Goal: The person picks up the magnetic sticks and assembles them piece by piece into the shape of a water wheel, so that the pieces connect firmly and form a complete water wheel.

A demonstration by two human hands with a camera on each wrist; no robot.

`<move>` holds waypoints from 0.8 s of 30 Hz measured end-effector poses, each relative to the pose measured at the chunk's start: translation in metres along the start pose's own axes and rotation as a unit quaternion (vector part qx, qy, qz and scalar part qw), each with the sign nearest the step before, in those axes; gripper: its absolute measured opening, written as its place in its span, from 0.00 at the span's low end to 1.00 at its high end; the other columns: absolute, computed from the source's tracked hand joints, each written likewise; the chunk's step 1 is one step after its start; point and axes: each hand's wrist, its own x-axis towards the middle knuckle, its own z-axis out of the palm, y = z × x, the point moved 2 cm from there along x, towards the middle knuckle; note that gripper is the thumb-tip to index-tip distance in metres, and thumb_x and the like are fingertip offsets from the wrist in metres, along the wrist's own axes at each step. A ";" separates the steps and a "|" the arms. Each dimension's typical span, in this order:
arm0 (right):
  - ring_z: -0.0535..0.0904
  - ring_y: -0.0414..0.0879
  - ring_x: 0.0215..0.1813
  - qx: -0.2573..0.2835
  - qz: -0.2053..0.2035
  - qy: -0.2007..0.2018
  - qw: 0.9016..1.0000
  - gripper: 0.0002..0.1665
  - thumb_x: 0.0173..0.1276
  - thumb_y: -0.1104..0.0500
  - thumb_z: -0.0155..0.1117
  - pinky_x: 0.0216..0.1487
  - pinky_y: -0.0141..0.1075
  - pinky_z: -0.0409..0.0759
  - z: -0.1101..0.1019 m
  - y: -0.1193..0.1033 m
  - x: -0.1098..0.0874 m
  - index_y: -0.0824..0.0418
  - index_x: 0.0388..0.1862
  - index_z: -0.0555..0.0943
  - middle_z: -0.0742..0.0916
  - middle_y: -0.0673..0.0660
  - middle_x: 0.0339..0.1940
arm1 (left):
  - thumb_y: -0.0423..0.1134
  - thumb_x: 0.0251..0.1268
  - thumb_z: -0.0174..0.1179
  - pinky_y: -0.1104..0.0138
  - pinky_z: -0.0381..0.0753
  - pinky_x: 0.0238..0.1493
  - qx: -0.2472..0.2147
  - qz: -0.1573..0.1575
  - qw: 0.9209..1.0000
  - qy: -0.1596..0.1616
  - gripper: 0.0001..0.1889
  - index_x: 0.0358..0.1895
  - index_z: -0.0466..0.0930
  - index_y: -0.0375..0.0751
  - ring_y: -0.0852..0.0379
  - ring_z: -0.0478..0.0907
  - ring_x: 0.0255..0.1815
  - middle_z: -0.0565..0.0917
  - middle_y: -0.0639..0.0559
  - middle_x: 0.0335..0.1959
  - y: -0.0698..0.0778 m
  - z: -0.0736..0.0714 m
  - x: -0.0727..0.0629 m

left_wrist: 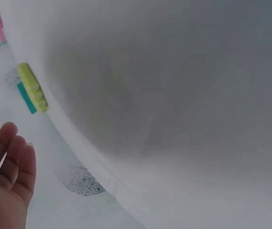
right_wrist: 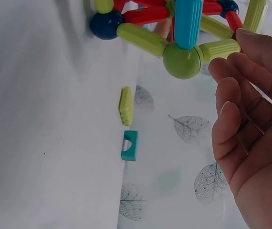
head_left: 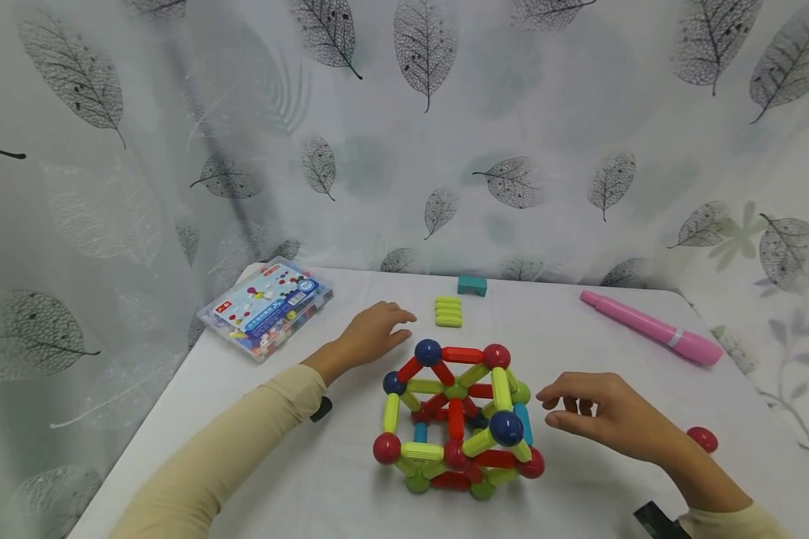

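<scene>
A ball-and-stick structure [head_left: 455,419] of magnetic rods and balls in red, lime, blue and dark blue stands on the table. To its right hovers my right hand [head_left: 596,412], fingers loosely bent and holding nothing. The right wrist view shows this hand [right_wrist: 257,129] beside a green ball [right_wrist: 182,61] and a light blue rod [right_wrist: 188,24] of the structure. On the far left side, my left hand [head_left: 371,335] reaches over the table with relaxed fingers and nothing in them. A row of lime rods [head_left: 448,311] lies beyond its fingertips.
A teal block with an arched cutout [head_left: 472,286] sits at the back edge of the white table [head_left: 297,479]. At the back left is a clear box with a printed cover [head_left: 270,303]. A pink marker-shaped object [head_left: 650,327] lies at the right, and a red ball [head_left: 703,439] by the right forearm.
</scene>
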 end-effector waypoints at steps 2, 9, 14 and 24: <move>0.77 0.33 0.34 0.000 0.004 0.000 1.000 0.19 0.64 0.63 0.74 0.30 0.29 0.79 0.000 0.001 -0.001 0.45 0.51 0.86 0.87 0.38 0.39 | 0.41 0.71 0.65 0.59 0.80 0.61 0.044 0.018 0.998 -0.031 0.21 0.65 0.80 0.47 0.51 0.77 0.62 0.83 0.49 0.60 0.006 0.005 0.014; 0.78 0.34 0.34 0.005 0.015 0.000 1.000 0.19 0.65 0.63 0.74 0.31 0.29 0.79 0.003 0.004 -0.003 0.45 0.51 0.85 0.87 0.38 0.40 | 0.41 0.75 0.61 0.58 0.73 0.70 0.150 0.086 0.977 -0.128 0.28 0.76 0.69 0.53 0.50 0.64 0.76 0.71 0.52 0.75 0.025 0.020 0.048; 0.78 0.34 0.34 0.006 0.015 0.001 1.000 0.19 0.64 0.64 0.74 0.30 0.29 0.79 0.002 0.004 -0.004 0.47 0.51 0.86 0.87 0.40 0.39 | 0.40 0.73 0.63 0.59 0.72 0.71 0.196 0.089 0.962 -0.165 0.34 0.79 0.63 0.54 0.50 0.62 0.77 0.66 0.54 0.78 0.028 0.028 0.055; 0.77 0.35 0.34 0.013 0.016 0.005 1.000 0.20 0.64 0.65 0.74 0.31 0.29 0.78 0.003 0.008 -0.008 0.47 0.52 0.86 0.87 0.41 0.38 | 0.41 0.71 0.65 0.57 0.74 0.69 0.190 0.078 0.964 -0.171 0.28 0.72 0.73 0.55 0.48 0.63 0.76 0.68 0.52 0.77 0.027 0.037 0.060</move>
